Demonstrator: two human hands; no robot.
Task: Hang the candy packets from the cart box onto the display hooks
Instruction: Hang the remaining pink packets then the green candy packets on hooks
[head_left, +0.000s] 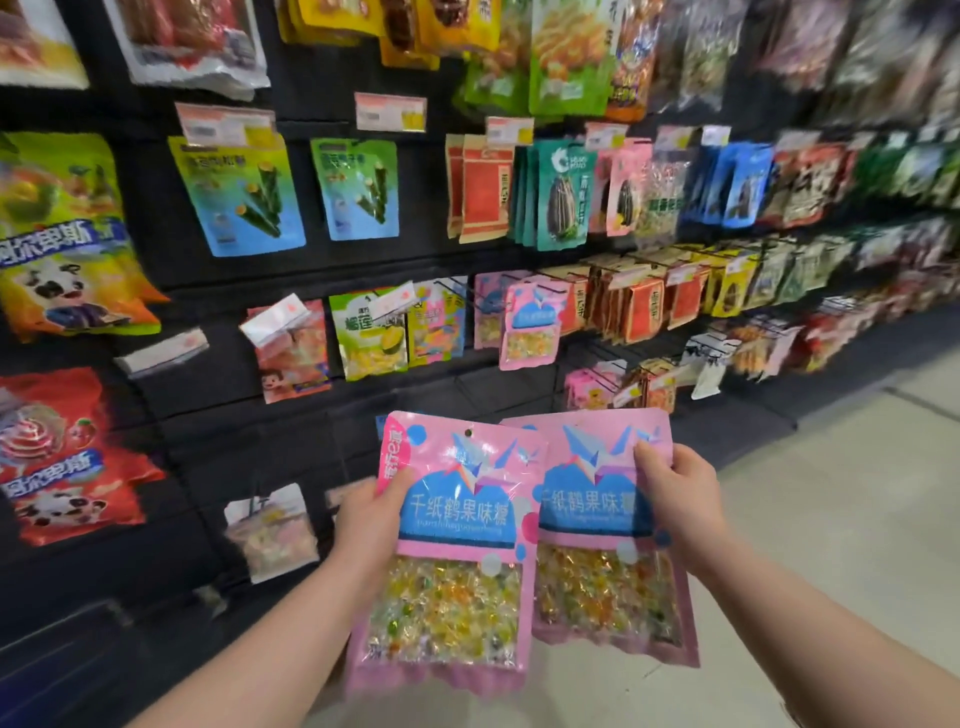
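Now, left hand pinches front candy packet, right hand grips part-hidden rear packet, far shelves blurred

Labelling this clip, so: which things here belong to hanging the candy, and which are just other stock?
Job: left hand gripping left pink packet; right hand gripping right pink packet; matching hung packet.
Not the job: green durian bag; teal seed packets; red lollipop bag.
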